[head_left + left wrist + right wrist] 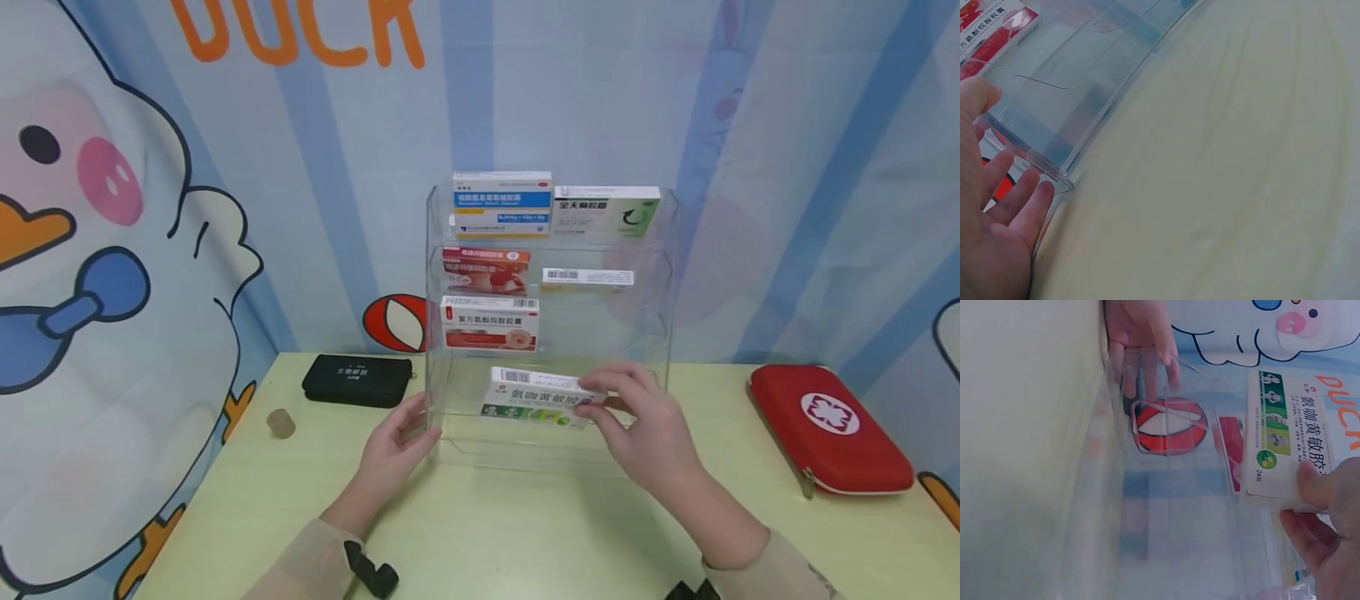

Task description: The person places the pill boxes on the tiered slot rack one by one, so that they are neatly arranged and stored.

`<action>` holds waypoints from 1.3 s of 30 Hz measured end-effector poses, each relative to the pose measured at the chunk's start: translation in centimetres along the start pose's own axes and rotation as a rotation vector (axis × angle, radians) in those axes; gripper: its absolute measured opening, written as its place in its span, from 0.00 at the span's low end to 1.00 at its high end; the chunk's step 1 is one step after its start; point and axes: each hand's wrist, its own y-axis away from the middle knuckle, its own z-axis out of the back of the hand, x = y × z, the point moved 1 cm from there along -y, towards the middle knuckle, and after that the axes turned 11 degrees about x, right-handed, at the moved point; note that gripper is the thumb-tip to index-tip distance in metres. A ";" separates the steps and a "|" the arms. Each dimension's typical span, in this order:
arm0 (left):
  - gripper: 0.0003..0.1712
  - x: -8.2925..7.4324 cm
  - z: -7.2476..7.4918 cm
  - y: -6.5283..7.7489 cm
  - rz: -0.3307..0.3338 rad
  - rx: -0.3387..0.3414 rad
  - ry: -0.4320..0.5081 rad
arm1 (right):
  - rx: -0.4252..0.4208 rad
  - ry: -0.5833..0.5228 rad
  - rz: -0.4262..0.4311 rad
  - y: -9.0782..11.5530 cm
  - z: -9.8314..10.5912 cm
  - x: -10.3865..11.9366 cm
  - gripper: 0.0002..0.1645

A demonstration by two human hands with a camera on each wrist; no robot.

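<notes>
A clear acrylic tiered display rack (600, 333) stands on the table. My left hand (395, 446) rests against its lower left side, thumb by the front edge; in the left wrist view the fingers (1032, 206) lie fairly straight along the side panel. My right hand (651, 429) pinches the right end of a white and green medicine box (536, 396) between thumb and fingers. That box is tilted slightly, over the lowest tier. In the right wrist view its front, with Chinese lettering, faces the camera. Whether it touches the rack cannot be told.
Higher tiers hold a blue and white box (502, 204), a white and green box (607, 212), a red box (486, 271), a flat-lying box (588, 277) and a red and white box (490, 325). A black case (356, 381), small cork-coloured cylinder (281, 423) and red zip case (832, 429) flank the rack.
</notes>
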 end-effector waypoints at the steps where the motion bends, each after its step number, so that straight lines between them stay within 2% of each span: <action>1: 0.34 0.0 0.0 0.0 -0.001 0.002 0.004 | -0.023 0.027 0.016 -0.3 0.5 -0.2 0.24; 7: 0.35 -0.1 0.0 -0.1 0.005 0.001 0.005 | -0.142 0.108 0.037 -2.2 3.4 -1.6 0.23; 12: 0.36 -0.4 -0.1 -0.1 0.012 0.011 0.003 | -0.212 0.059 -0.001 -3.5 5.1 -2.6 0.22; 17: 0.35 -0.5 0.0 -0.1 0.030 0.005 0.011 | -0.254 0.018 -0.053 -4.5 5.6 -2.9 0.20; 25: 0.35 -0.4 -0.1 -0.1 0.029 0.011 0.025 | -0.248 0.103 -0.081 -5.4 5.7 -3.7 0.16; 32: 0.35 -0.6 -0.1 -0.1 0.019 0.016 0.030 | -0.191 0.209 -0.121 -4.9 5.6 -4.6 0.14; 39: 0.35 -0.6 0.0 0.0 0.024 0.014 0.028 | -0.136 0.314 -0.122 -4.6 4.5 -5.1 0.12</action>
